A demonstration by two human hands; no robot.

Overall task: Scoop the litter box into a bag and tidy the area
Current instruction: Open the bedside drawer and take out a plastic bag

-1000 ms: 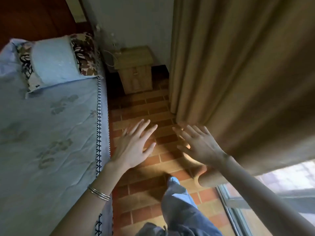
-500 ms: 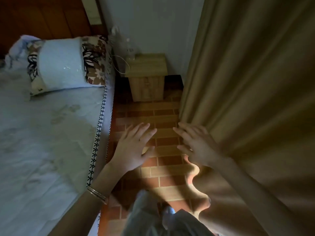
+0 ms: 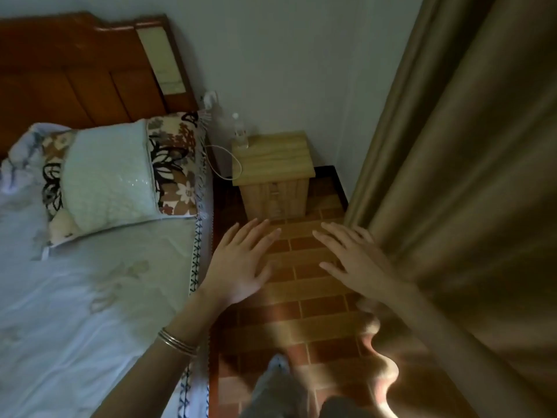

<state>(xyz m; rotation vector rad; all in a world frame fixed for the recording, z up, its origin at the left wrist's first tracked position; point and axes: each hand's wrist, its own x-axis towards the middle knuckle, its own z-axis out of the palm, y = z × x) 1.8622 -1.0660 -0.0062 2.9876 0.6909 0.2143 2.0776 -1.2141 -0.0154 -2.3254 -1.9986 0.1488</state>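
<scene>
Leg (image 3: 277, 384): bottom centre, mid-step on the brick floor (image 3: 304, 321).
Change: I see the window strip gone from lower right vs a sec ago; curtain (image 3: 452, 206) now fills the right.
Left hand (image 3: 241, 263): fingers wide, empty.
Right hand (image 3: 355, 260): fingers wide, empty, brushing curtain edge.
Nightstand (image 3: 271, 164): upper centre, closer now (bottle (image 3: 239, 131) on it).
Litter box/bag: not in view, so no scooping yet, I'd say.
Writing: none legible.

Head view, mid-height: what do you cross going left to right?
bed → left hand → brick floor → right hand → curtain
</scene>
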